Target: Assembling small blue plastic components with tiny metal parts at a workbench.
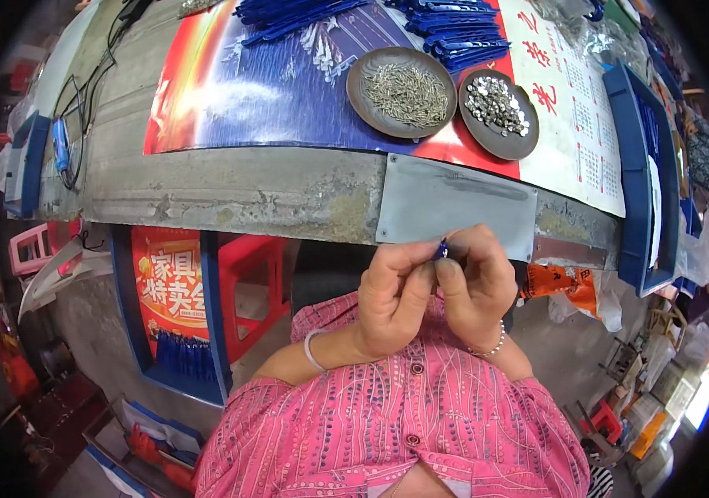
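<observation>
Small blue piece [440, 249], mostly hidden between left hand [394, 289] and right hand [482, 286]

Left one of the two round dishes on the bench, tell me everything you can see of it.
It is a shallow, round, dark brown dish, perhaps wood or plastic by its look. It sits upright on a printed sheet, holding a loose heap of slim, silvery, metallic-looking pieces. The other dish stands close on its right; whether their rims touch, I cannot tell. Neither the left hand nor the right hand touches it.
</observation>
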Tool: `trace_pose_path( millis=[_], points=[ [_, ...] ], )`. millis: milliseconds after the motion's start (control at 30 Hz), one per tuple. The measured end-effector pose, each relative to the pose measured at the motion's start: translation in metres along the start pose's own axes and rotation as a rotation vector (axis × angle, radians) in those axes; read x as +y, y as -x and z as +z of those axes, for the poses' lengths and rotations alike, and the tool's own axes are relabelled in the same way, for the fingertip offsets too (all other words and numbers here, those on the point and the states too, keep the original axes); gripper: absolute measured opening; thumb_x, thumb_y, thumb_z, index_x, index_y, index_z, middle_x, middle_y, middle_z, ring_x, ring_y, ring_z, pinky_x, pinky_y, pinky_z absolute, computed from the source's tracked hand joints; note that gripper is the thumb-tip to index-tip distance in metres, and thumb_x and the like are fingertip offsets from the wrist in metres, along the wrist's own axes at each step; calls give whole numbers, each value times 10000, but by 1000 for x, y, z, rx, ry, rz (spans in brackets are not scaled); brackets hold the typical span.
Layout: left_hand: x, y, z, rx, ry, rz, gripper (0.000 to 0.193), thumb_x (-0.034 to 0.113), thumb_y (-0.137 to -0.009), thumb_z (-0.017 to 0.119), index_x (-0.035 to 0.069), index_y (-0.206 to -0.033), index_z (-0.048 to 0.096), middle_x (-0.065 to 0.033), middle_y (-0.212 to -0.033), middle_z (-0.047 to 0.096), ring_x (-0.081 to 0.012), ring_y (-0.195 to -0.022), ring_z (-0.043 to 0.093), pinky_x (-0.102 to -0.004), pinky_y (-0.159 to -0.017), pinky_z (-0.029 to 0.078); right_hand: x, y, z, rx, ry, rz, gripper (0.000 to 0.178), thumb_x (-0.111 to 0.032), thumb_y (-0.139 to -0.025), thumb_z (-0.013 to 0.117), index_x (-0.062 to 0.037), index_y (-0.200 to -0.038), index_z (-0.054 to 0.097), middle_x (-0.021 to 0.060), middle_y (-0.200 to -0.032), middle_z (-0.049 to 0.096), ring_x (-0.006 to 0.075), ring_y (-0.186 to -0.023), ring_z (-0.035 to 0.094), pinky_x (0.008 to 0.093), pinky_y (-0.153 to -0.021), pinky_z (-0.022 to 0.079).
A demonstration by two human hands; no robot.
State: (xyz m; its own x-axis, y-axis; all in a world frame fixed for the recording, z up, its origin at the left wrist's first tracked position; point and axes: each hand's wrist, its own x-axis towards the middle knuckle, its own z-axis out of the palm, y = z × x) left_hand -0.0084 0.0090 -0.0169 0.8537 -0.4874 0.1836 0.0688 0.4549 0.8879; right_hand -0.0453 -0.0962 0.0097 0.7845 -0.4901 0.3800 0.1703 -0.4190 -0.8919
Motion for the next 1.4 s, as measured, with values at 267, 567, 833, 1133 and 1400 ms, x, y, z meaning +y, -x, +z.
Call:
trace_pose_path(
  millis=[267, 567, 833, 1133, 1400],
  points=[
    [-3, -5, -3, 2, -184, 77, 189, -15, -915, 491, -39, -1103, 487, -83, -889, 616, -70, -755, 559, -206, -656, 463, 15, 1, 10, 49, 277, -252, 129, -27, -794, 576, -26, -894, 494, 86, -739, 509, 250, -631, 485, 368, -654, 377],
    [-6, -6, -3, 53, -131, -6, 182, -7, -912, 503, -34, -1092, 500, -83, -863, 612, -89, -752, 566, -220, -662, 469, -14, -14, 4, -54, -108, 482, 65, -61, -880, 492, 0, -865, 510, 68, -736, 486, 133, -655, 454, 277, -618, 385],
    [6, -10, -7, 56, -232, 192, 337, -65, -855, 434, -18, -1185, 488, -125, -928, 631, -178, -832, 634, -279, -735, 498, 19, -7, 17, -7, 235, -256, 226, -150, -949, 427, 48, -884, 515, 120, -761, 522, 227, -673, 498, 314, -640, 413],
    [26, 5, -50, 137, -195, 191, 247, 7, -855, 515, 9, -1101, 531, -149, -942, 616, -228, -848, 644, -311, -710, 492, 13, -10, 37, -74, -392, 339, 514, -446, -991, 285, -15, -778, 464, 61, -696, 418, 161, -599, 402, 271, -584, 357],
    [107, 89, -285, 648, -1249, -173, 178, 90, -877, 498, 19, -1031, 549, -172, -949, 597, -330, -899, 598, -394, -781, 471, -11, -8, 50, -501, -43, 223, 399, -324, -991, 333, 19, -937, 529, 107, -855, 537, 169, -764, 548, 269, -742, 422]
  ],
)
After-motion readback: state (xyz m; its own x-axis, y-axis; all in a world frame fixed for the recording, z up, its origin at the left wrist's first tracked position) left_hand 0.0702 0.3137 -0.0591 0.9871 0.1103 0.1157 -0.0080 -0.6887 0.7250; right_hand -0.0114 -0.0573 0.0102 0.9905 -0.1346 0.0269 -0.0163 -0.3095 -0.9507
